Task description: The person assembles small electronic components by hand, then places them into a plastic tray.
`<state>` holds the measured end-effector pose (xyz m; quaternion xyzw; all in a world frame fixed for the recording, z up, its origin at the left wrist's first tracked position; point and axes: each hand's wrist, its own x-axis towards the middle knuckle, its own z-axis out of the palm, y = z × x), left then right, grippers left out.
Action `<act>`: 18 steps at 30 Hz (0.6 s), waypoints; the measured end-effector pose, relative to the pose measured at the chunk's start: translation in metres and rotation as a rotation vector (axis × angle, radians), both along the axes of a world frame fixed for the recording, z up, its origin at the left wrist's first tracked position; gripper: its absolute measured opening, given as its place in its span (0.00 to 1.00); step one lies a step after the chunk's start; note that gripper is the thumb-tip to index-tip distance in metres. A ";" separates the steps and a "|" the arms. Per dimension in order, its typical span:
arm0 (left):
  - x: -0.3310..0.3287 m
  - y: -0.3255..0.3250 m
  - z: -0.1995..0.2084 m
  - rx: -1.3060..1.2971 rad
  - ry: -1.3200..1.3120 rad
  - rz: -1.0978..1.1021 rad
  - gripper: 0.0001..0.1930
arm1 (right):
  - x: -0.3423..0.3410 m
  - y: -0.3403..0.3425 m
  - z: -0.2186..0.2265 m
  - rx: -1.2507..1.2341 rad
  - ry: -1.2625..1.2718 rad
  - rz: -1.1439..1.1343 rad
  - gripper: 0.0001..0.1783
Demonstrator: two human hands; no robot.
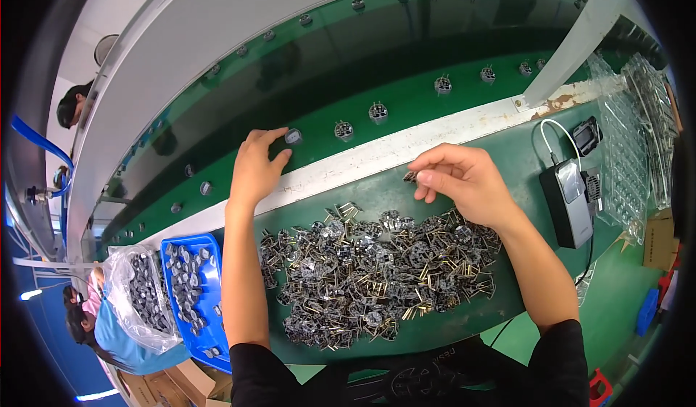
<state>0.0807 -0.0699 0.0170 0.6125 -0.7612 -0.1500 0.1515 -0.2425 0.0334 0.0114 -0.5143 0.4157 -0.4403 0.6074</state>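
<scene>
My left hand (257, 162) is stretched over the white rail to the green conveyor belt. Its thumb and forefinger are apart beside a small round grey part (293, 137); the fingertip is at the part's edge. My right hand (460, 179) is above the green table, pinching a small dark circuit board (411, 177) between thumb and fingers; most of the board is hidden by them. Below both hands lies a wide heap of small round circuit boards with metal pins (377, 276).
Spaced-out round parts (378, 112) sit along the belt behind a white rail (391, 146). At left are a blue tray (210, 291) and a clear bag (145, 291) of grey caps. A power bank (567, 204) with a cable and clear plastic trays (616, 146) lie at right.
</scene>
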 end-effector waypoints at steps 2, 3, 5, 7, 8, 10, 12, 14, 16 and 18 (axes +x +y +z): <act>-0.011 0.004 0.005 0.005 0.013 -0.006 0.20 | -0.001 0.000 0.002 0.033 -0.093 -0.019 0.09; -0.014 0.005 0.005 0.009 0.026 -0.014 0.21 | -0.001 0.001 0.005 0.035 -0.090 -0.017 0.09; -0.011 0.003 -0.003 -0.071 0.019 -0.051 0.19 | 0.004 0.003 0.012 0.191 -0.220 -0.031 0.12; -0.013 0.002 -0.004 -0.150 -0.017 -0.062 0.17 | 0.005 0.004 0.011 0.181 -0.256 0.000 0.14; -0.015 0.004 -0.001 -0.150 -0.015 -0.061 0.17 | 0.005 0.004 0.010 0.171 -0.292 0.024 0.16; -0.021 0.012 0.010 0.094 0.168 0.034 0.15 | 0.006 0.006 0.015 0.173 -0.275 0.043 0.17; -0.034 0.023 0.014 0.094 0.264 -0.030 0.16 | 0.006 0.008 0.015 0.186 -0.250 0.045 0.18; -0.048 0.041 0.026 0.090 0.357 -0.081 0.16 | 0.007 0.009 0.016 0.160 -0.221 0.065 0.19; -0.063 0.057 0.035 0.167 0.439 -0.164 0.16 | 0.007 0.010 0.016 0.162 -0.117 0.053 0.18; -0.075 0.068 0.033 0.268 0.492 -0.221 0.16 | 0.010 0.013 0.007 0.093 -0.069 0.017 0.15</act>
